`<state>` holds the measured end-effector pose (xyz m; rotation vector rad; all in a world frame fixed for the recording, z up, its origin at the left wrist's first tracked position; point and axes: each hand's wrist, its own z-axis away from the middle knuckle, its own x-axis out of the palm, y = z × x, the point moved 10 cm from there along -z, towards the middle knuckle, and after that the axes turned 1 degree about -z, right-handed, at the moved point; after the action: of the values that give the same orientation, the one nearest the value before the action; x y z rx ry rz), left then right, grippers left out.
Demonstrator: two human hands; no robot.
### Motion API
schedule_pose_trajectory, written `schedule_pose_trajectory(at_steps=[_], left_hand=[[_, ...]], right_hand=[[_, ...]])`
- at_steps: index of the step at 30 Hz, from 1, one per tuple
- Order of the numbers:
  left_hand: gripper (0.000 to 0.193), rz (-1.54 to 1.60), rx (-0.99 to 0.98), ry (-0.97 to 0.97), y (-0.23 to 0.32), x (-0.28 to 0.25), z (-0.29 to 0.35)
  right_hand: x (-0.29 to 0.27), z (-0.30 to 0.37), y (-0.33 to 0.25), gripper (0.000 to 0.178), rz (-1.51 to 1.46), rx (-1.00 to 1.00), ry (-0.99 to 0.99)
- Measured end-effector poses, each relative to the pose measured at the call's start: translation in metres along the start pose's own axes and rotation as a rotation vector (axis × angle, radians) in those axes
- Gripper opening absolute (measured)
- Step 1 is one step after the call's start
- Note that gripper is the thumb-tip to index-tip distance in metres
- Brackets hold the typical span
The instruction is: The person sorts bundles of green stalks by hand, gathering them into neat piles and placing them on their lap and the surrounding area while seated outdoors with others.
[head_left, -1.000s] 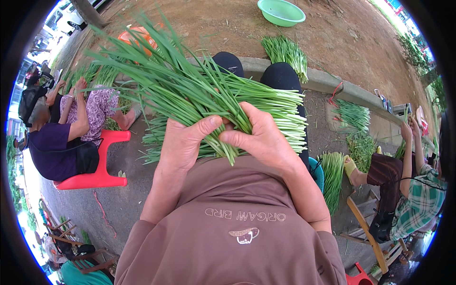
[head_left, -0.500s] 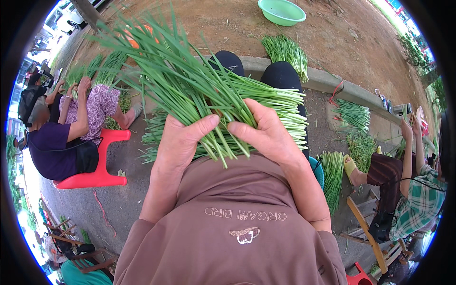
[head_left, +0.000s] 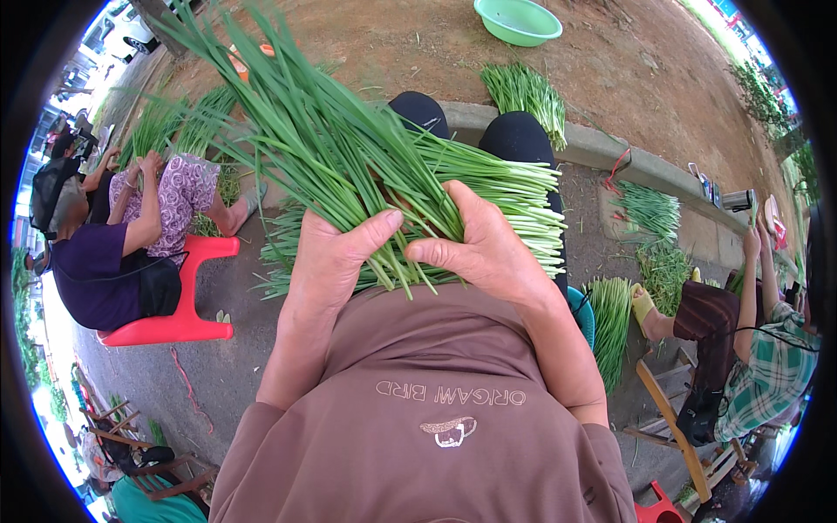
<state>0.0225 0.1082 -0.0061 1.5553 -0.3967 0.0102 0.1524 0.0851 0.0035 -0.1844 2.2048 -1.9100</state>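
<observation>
A loose bunch of garlic chives (head_left: 336,152) fans up to the left, its cut stem ends pointing down toward my belly. My left hand (head_left: 336,257) is closed around the lower stems, thumb lying across the front. From the other side my right hand (head_left: 488,248) grips the same bunch near the stem ends, its thumb laid over them close to the left thumb. Below the held bunch, a thick pile of chives (head_left: 514,196) lies across my lap, pale ends to the right. My palms hide part of the stems.
On the left a person in purple (head_left: 100,253) sits on a red stool (head_left: 187,301). At right another person (head_left: 767,370) handles chives. A green basin (head_left: 519,22) stands beyond the curb (head_left: 602,148), with chive bunches (head_left: 527,96) on the ground and a teal basket (head_left: 581,315) beside me.
The bunch has shifted slightly, its stem ends now higher and a little further left. My right thumb has moved a little left and down over the stems. My left hand is nearly still.
</observation>
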Motion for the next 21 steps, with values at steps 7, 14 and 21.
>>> schedule_pose_trajectory(at_steps=[7,14,21], left_hand=[[0.046,0.067,-0.048,0.023,0.003,0.001,-0.002],[0.042,0.159,-0.102,0.046,-0.006,-0.012,-0.005],[0.031,0.277,-0.106,0.1,-0.014,-0.015,-0.003]], right_hand=[[-0.023,0.003,0.012,0.017,-0.41,0.131,0.158],[-0.069,0.011,0.001,0.01,-0.8,-0.19,0.505],[-0.013,0.005,0.003,0.025,-0.505,0.061,0.13]])
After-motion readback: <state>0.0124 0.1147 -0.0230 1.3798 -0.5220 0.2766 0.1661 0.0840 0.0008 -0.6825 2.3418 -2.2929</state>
